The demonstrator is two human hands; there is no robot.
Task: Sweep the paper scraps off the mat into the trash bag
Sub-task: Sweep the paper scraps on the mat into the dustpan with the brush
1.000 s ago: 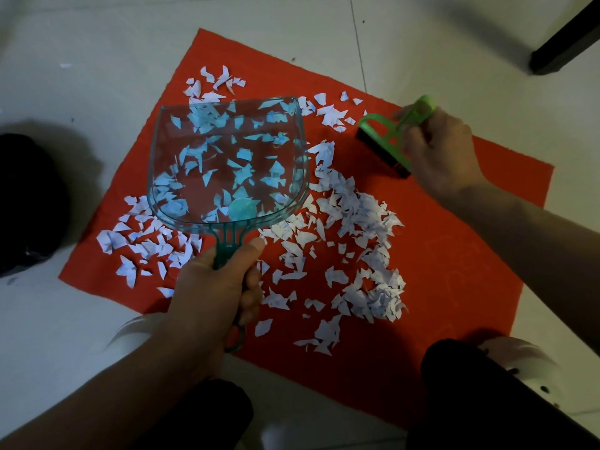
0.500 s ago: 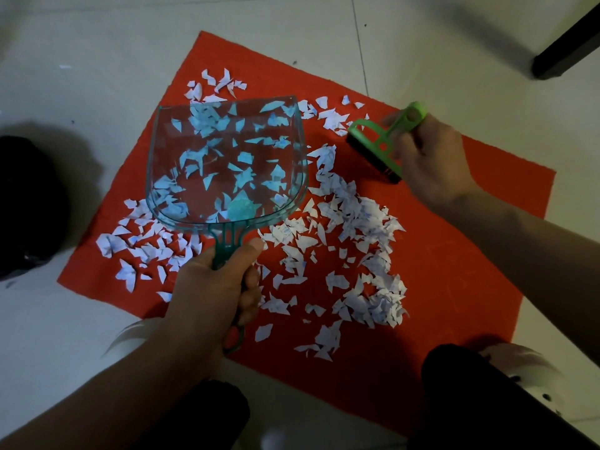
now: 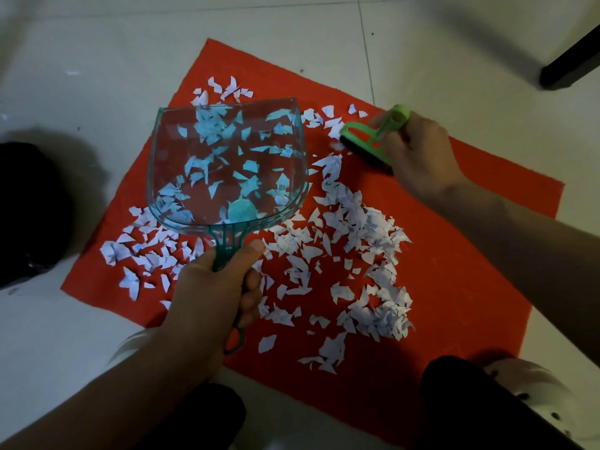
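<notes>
Dustpan (image 3: pixel 227 170) and brush (image 3: pixel 370 141) hovering over the mat (image 3: pixel 470 254)
Left hand (image 3: pixel 211 287) is gripping the dustpan handle, right hand (image 3: pixel 418 154) the brush; scraps (image 3: pixel 357 228) are showing through the pan; the bag's (image 3: pixel 26 206) mostly cut off.

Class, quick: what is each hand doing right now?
Left hand: grips the handle of the clear dustpan.
Right hand: grips the green brush.

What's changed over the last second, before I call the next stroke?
The right hand has carried the green brush leftward across the red mat, to the scraps near the far edge by the dustpan. No grip changed: the left hand still holds the dustpan handle, tilted above the mat. The paper scraps lie much as before, and the black trash bag has not moved.
</notes>
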